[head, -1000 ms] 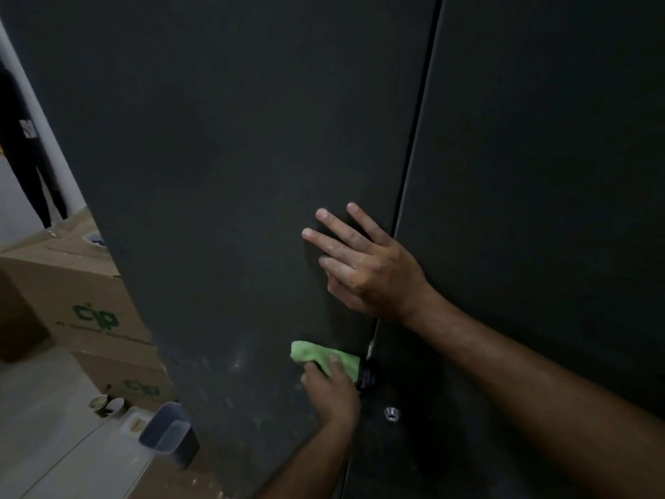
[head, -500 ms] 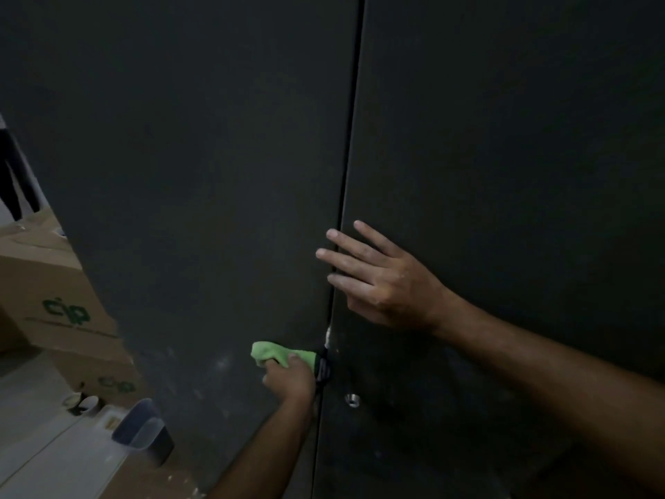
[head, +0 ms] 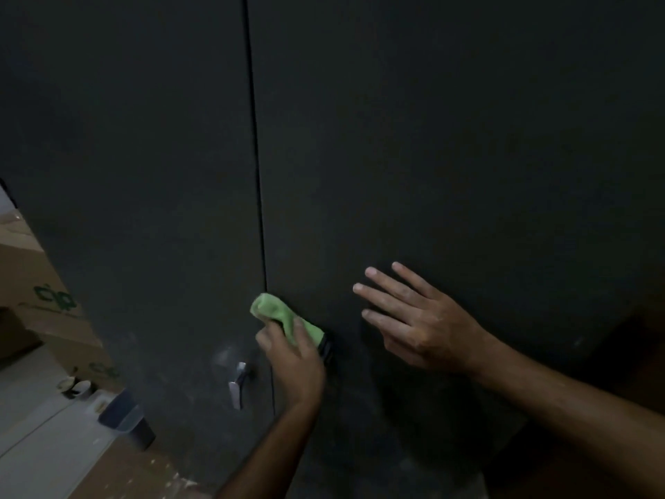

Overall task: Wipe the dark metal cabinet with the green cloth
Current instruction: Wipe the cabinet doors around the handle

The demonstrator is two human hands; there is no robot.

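The dark metal cabinet fills most of the view, with a vertical seam between its two doors. My left hand grips the folded green cloth and presses it against the right door just beside the seam. My right hand lies flat on the right door, fingers spread, a little to the right of the cloth. A silver handle sticks out of the left door below and left of the cloth.
Cardboard boxes with green print stand to the left of the cabinet. A grey plastic container and small cups sit on the pale floor at lower left.
The view has swung right, so the seam sits further left. The cloth and my left hand have crossed from the left door to the right door. The silver handle has come into sight.
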